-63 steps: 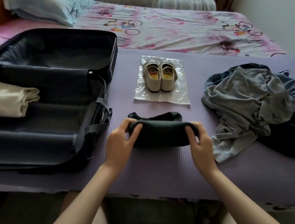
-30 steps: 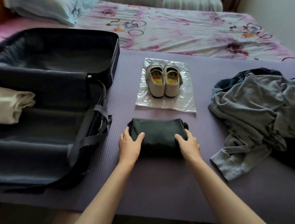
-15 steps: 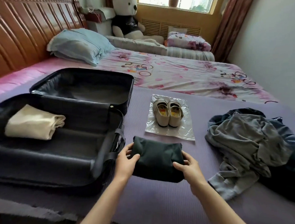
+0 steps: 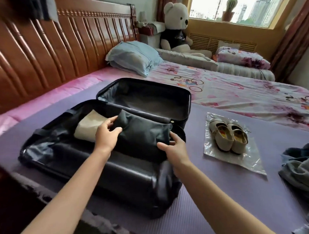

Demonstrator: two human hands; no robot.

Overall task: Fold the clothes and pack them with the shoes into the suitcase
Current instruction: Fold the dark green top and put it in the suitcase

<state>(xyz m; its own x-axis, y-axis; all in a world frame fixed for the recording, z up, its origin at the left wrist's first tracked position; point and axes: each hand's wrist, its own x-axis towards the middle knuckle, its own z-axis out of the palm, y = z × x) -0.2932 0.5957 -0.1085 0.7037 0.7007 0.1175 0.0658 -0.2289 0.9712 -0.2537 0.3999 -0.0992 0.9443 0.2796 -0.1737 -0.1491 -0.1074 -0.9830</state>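
Spanning left hand point(image 4: 105, 135), right hand point(image 4: 175, 150): garment point(image 4: 142, 133)

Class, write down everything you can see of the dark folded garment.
The dark folded garment is a soft, matte, near-black cloth bundle, folded thick and rectangular. The left hand pinches its left end, and the right hand grips its right corner. It is over the open suitcase, beside the cream folded cloth.

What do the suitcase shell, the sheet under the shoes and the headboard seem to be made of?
Suitcase shell: probably hard plastic, dark and glossy; it reflects light smoothly.
Sheet under the shoes: thin clear plastic film; it is see-through, wrinkled and glinting.
Headboard: looks like varnished reddish wood, with carved slats and shine; veneer is possible.
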